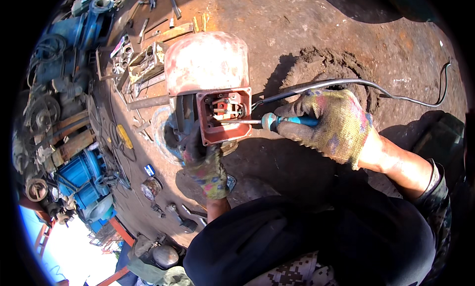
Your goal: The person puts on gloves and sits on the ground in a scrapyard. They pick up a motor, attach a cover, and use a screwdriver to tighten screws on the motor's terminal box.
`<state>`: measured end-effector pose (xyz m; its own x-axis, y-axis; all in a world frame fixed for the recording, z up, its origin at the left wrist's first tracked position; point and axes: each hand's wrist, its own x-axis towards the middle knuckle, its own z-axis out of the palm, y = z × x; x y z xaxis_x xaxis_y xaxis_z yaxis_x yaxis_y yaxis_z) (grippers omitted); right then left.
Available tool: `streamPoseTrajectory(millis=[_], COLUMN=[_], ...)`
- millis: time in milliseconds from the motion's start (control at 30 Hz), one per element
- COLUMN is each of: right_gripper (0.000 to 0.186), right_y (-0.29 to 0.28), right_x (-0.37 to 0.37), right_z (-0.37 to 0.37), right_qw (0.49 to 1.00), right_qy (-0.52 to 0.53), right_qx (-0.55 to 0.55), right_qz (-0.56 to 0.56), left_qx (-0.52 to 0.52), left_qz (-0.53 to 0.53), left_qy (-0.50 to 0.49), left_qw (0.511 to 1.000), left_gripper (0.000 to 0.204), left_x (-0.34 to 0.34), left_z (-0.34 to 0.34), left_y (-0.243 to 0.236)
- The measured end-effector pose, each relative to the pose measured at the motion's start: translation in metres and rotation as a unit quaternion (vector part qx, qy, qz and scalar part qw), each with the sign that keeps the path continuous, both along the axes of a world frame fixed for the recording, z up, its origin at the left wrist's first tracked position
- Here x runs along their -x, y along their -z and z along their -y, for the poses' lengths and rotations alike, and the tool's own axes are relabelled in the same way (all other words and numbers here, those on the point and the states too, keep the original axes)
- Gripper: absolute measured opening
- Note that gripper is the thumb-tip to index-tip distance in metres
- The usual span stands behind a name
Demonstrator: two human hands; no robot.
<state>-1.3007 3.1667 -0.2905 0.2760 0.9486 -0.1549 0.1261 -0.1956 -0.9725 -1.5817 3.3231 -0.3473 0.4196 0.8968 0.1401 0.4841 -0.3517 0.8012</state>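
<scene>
My right hand (336, 120), in a stained knitted work glove, grips a screwdriver (304, 120) by its blue handle. The shaft points left into an open, red-brown terminal box (227, 136) on the side of a motor (208, 58) with worn, faded red paint. Inside the box, a terminal block (228, 106) shows small metal posts and wires. A grey cable (336, 82) enters the box's right wall and passes just above my right hand. My gloved left hand (204, 165) holds the box's lower left side, its fingers partly in shadow. Where exactly the screwdriver tip touches is too small to tell.
Blue pumps or motors (81, 179) and other machine parts crowd the left side. A metal tray of parts (148, 63) and loose hand tools lie beyond the motor. A tin can (151, 187) stands left of my left hand. Dirt is heaped (316, 68) behind the cable.
</scene>
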Motion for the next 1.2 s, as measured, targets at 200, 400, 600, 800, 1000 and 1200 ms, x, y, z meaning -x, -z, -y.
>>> streamPoseTrajectory(millis=[200,400,600,800,1000,1200], right_gripper=[0.02,0.028,0.024,0.022,0.025,0.025], right_y=[0.008,-0.006,-0.018,-0.009,-0.014,-0.017], right_x=[0.01,0.004,-0.006,-0.001,-0.008,-0.005], right_z=[-0.001,-0.003,0.0,0.001,-0.005,-0.005], right_qw=[0.982,0.994,0.993,0.997,0.997,0.987], right_qy=[0.023,-0.009,-0.006,0.002,-0.035,-0.004], right_qx=[-0.02,0.005,0.09,0.029,0.036,0.031], right_qz=[-0.186,0.111,0.08,0.068,0.051,0.159], left_qx=[0.031,-0.003,-0.008,-0.007,-0.013,-0.011], left_qz=[0.035,0.03,0.03,0.035,0.031,0.038], left_qy=[-0.001,-0.009,-0.021,-0.024,-0.032,-0.035], left_qw=[0.999,1.0,0.999,0.999,0.999,0.999], left_gripper=[0.041,0.042,0.042,0.042,0.042,0.042], left_x=[-0.01,-0.009,-0.01,-0.013,-0.011,-0.014], left_z=[0.005,0.005,0.004,0.005,0.005,0.007], left_y=[-0.009,0.001,0.005,0.005,0.005,0.007])
